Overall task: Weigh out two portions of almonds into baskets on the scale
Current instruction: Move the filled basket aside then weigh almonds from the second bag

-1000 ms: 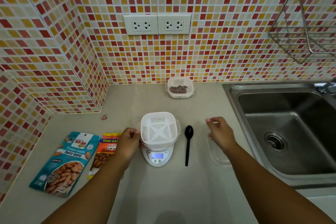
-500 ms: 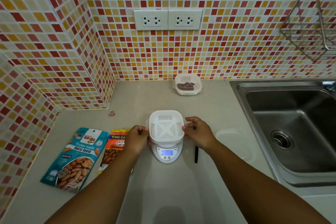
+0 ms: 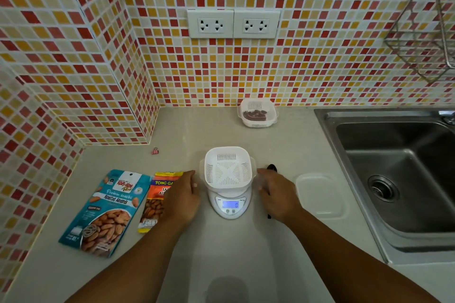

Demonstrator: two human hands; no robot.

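A white slotted basket (image 3: 228,169) is seated on the digital scale (image 3: 230,202) at the counter's centre; a lit display is shown. The left hand (image 3: 182,196) is positioned at the basket's 9 o'clock and the right hand (image 3: 276,192) at its 3 o'clock, both just beside it, fingers relaxed, nothing gripped. Two almond packets (image 3: 105,211) are laid flat at 9 o'clock. A second basket (image 3: 257,112), holding dark contents, is placed at 12 o'clock beside the wall.

You have open table (image 3: 229,261) in front of the scale (image 3: 230,204). 2 almond bags (image 3: 105,211) block your left, a clear lid (image 3: 320,194) and black spoon (image 3: 272,168) your right.
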